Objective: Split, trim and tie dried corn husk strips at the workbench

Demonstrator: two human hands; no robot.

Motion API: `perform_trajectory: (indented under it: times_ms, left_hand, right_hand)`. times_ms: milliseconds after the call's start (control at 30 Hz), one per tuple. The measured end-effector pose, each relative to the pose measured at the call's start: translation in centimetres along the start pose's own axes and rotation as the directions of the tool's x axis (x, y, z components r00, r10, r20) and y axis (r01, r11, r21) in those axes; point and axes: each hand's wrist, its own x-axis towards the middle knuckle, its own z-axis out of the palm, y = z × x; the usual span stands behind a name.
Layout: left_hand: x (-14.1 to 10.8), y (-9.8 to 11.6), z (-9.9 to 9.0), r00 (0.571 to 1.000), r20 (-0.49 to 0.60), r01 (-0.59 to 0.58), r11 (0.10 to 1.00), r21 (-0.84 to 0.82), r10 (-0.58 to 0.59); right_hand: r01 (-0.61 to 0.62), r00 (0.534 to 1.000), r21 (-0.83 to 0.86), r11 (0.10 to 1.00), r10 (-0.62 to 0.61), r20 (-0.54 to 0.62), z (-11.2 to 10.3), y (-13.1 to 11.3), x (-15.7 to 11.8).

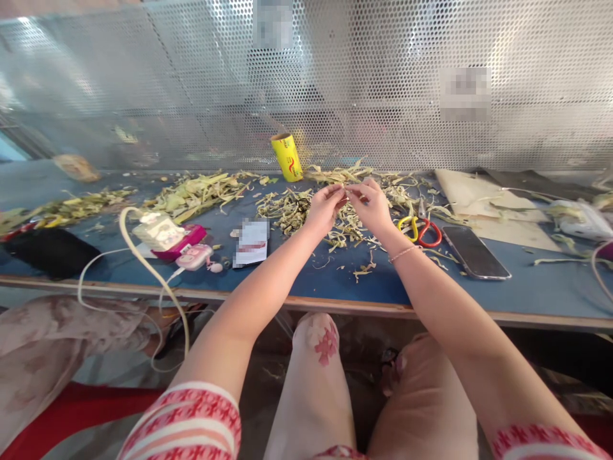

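Over a heap of pale, dried plant strips [287, 213] on the blue table, my left hand [326, 208] and my right hand [372, 206] meet with fingertips nearly touching. Both are closed in a pinch. Whatever lies between the fingers is too small to name. Just right of my right wrist lie scissors [430, 232] with one yellow and one red handle. A dark phone [474, 252] rests beside them. Behind the heap a yellow cardboard tube [286, 158] stands slightly tilted.
More plant strips [198, 195] lie to the left. A charger with a pink base [178, 246], a pale cable [125, 223], a small printed packet [251, 243] and a black pouch [52, 252] are nearer the edge. Cardboard sheets [488, 198] lie right. A perforated metal panel [191, 83] rises behind.
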Motion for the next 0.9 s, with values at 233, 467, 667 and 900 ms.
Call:
perform_trajectory:
  times_ms: [233, 467, 667, 900]
  left_hand:
    - [-0.13, 0.42, 0.29, 0.999, -0.025, 0.026, 0.999, 0.023, -0.026]
    - [-0.15, 0.43, 0.33, 0.999, -0.026, 0.021, 0.998, 0.060, -0.019]
    - [-0.48, 0.49, 0.13, 0.998, 0.059, -0.031, 0.992, 0.122, 0.024]
    - [-0.43, 0.33, 0.02, 0.992, 0.111, -0.073, 0.984, 0.163, 0.056]
  right_hand:
    - [-0.023, 1.000, 0.027, 0.999, 0.024, -0.021, -0.73, 0.37, 0.48]
    - [0.004, 1.000, 0.007, 1.000, -0.004, 0.002, -0.84, 0.17, 0.59]
    - [0.012, 1.000, 0.009, 1.000, -0.012, 0.003, -1.01, 0.22, 0.64]
    - [0.003, 0.999, 0.056, 0.998, -0.005, 0.041, -0.88, 0.45, 0.60]
